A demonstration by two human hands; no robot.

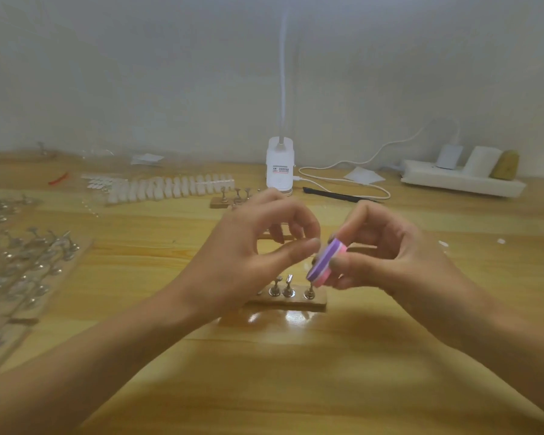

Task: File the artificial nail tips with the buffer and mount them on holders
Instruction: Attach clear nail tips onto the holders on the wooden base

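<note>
Now, behind the holder block (296, 304), to its left, spare nail tips (170, 187) wait in a row. Above the block the left hand (252, 246) hovers, thumb and forefinger drawn to a pinch; whether a tip sits between them, I cannot tell. The right hand (387, 255) grips the buffer (326, 262) over the block's right end, tilted toward that pinch, likely for filing.

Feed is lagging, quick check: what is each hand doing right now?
Left hand: fingers curled, thumb by the buffer; whether it holds anything cannot be told.
Right hand: grips the buffer.
</note>
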